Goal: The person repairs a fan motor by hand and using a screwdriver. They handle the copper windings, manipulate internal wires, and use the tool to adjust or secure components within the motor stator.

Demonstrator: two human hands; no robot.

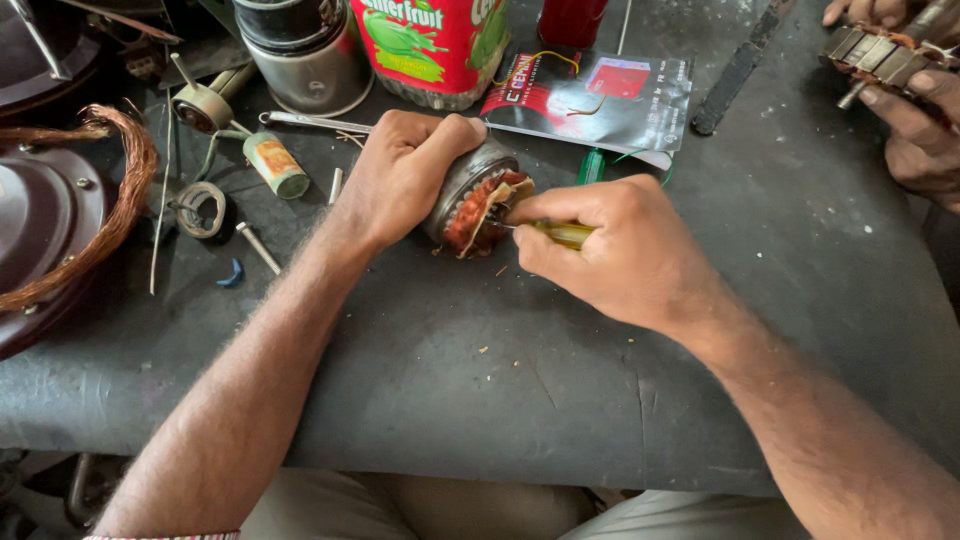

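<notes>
1. Underneath everything lies a dark grey worktop point(480, 380), scuffed and flecked with pale specks, its near edge rounded above the person's lap; nothing of the room beyond it shows.
2. Near the middle of the worktop, the left hand point(400, 175) is clenched around a small motor stator point(478, 198), a grey metal cylinder lying on its side with reddish copper windings and torn tan insulation paper at its open end.
3. The right hand point(620, 250) grasps a yellow-handled screwdriver point(565, 234), whose thin tip reaches into the windings at that open end.
4. Toward the left edge lie a loop of copper wire point(125, 190), dark red rounded housings point(40, 220), a small cylindrical capacitor point(275, 165), a metal ring point(200, 208) and a loose bolt point(258, 247).
5. Along the far edge stand a steel container point(305, 50) and a red-and-green labelled jar point(435, 45), with a glossy dark packet point(600, 100) lying beside them and a green-handled tool point(590, 165) partly hidden behind the right hand.
6. At the far right corner, another person's hands point(915, 130) hold a slotted metal part point(875, 55).
</notes>
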